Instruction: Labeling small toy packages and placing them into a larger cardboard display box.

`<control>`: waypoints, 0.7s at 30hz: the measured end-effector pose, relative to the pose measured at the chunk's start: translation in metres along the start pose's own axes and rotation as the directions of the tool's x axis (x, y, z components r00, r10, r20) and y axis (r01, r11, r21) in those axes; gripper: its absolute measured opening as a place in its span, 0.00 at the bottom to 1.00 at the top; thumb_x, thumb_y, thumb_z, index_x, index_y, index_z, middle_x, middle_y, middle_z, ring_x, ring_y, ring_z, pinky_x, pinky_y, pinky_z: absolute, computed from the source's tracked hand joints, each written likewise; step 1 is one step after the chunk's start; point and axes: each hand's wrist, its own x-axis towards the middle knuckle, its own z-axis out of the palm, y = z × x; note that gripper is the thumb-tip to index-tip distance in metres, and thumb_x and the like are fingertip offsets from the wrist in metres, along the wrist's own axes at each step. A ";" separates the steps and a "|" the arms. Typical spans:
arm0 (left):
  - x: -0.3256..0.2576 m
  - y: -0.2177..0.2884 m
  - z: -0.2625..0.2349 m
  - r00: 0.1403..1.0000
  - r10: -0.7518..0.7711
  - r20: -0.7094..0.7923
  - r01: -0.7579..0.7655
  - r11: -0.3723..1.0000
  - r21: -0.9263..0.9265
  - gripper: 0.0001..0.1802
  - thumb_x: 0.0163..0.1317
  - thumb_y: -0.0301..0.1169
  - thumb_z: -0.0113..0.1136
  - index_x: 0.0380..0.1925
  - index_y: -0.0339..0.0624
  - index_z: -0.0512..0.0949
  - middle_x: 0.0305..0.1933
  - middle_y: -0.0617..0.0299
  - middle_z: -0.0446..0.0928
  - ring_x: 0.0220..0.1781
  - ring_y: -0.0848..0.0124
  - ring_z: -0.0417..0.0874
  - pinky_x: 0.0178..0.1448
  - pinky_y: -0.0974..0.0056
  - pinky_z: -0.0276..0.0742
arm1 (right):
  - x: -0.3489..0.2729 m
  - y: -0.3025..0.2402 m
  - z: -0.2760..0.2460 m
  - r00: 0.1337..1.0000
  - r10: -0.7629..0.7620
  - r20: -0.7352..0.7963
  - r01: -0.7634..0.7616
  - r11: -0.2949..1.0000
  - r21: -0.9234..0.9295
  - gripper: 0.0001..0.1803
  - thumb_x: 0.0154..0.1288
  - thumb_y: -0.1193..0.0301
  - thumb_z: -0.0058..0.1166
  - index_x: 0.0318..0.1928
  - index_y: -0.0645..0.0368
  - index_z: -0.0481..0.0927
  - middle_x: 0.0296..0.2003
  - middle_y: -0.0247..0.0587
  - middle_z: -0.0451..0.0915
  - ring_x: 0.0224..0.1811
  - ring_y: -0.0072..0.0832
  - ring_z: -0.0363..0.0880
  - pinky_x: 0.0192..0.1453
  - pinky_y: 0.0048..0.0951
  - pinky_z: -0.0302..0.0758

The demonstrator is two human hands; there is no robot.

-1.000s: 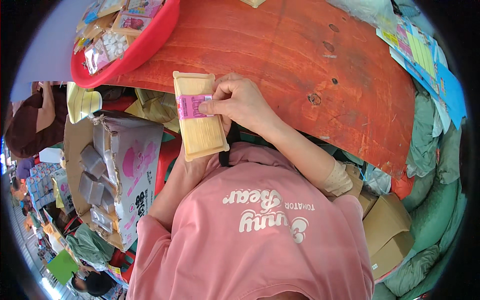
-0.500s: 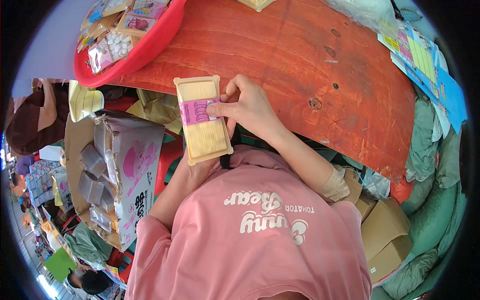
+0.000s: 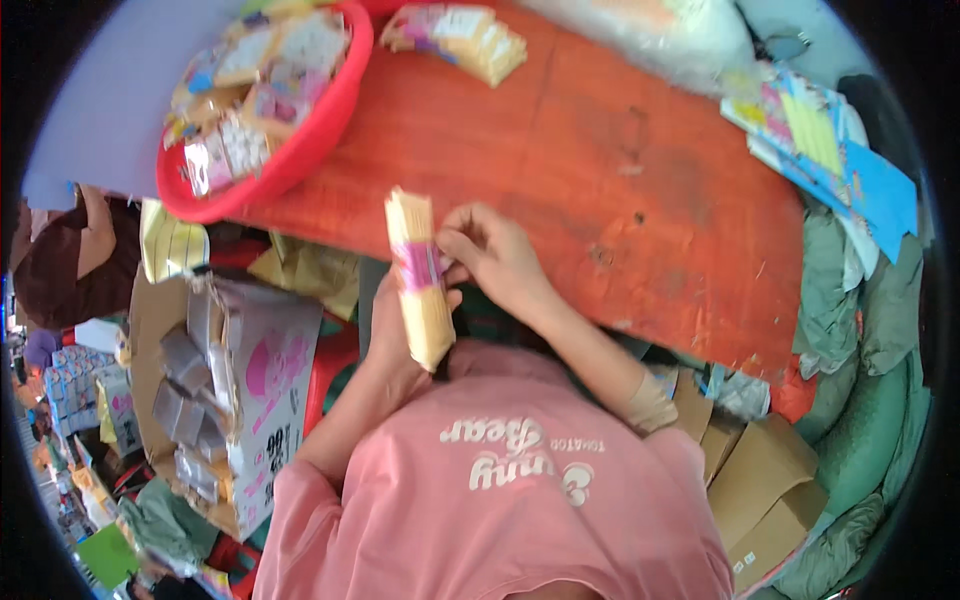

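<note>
My left hand (image 3: 392, 318) is closed round a long, pale yellow bundle (image 3: 427, 318) from underneath and the side. Layered edges show on the bundle, which looks like thin flat pieces stacked together. A pink printed band (image 3: 418, 266) wraps its middle. The bundle is tilted onto its narrow side, its near end close to my shirt. My right hand (image 3: 497, 262) is at the band's right edge, thumb and fingers pinched together. A small whitish spot shows at these fingertips, too blurred to name.
A red basin (image 3: 355, 75) full of small packets stands at the back left of the red wooden table (image 3: 600, 170). Another pale bundle (image 3: 490, 50) lies at the back. Blue and yellow printed sheets (image 3: 830, 150) rest at the right edge. An open carton (image 3: 270, 390) holds clear boxes.
The bundle has turned from its broad face onto its narrow side. My right thumb has moved off the band's face to its edge. The view has shifted, showing more of the back bundle.
</note>
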 end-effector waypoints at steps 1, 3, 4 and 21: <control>0.015 -0.007 -0.012 0.989 0.094 0.114 -0.074 0.983 -0.167 0.17 0.70 0.38 0.41 0.50 0.39 0.69 0.46 0.56 0.76 0.43 0.69 0.80 0.42 0.67 0.80 | 0.002 0.000 -0.005 1.000 0.006 0.009 -0.006 1.000 0.004 0.12 0.65 0.68 0.53 0.43 0.62 0.71 0.36 0.38 0.77 0.32 0.20 0.77 0.35 0.22 0.75; 0.022 0.003 -0.004 0.966 0.205 0.158 -0.158 0.951 -0.267 0.17 0.71 0.39 0.40 0.50 0.38 0.69 0.47 0.55 0.76 0.46 0.67 0.80 0.49 0.61 0.79 | -0.001 -0.009 -0.016 0.998 0.056 -0.018 -0.050 0.968 0.245 0.18 0.66 0.65 0.52 0.51 0.62 0.70 0.42 0.41 0.76 0.39 0.23 0.77 0.40 0.23 0.75; 0.027 0.011 -0.003 0.958 0.255 0.131 -0.214 0.939 -0.269 0.16 0.71 0.38 0.41 0.50 0.38 0.67 0.47 0.55 0.76 0.49 0.65 0.79 0.54 0.58 0.77 | -0.004 -0.022 -0.026 0.993 0.108 0.050 -0.118 0.935 0.335 0.24 0.65 0.65 0.53 0.58 0.61 0.65 0.47 0.43 0.75 0.45 0.25 0.75 0.45 0.25 0.74; 0.123 0.074 0.062 0.856 0.452 0.252 -0.385 0.881 -0.275 0.37 0.63 0.38 0.57 0.64 0.34 0.51 0.60 0.57 0.63 0.64 0.63 0.64 0.67 0.56 0.60 | 0.162 -0.090 -0.096 0.944 -0.242 -0.225 0.225 0.969 -0.102 0.12 0.60 0.72 0.52 0.45 0.60 0.77 0.34 0.29 0.78 0.32 0.16 0.74 0.37 0.21 0.71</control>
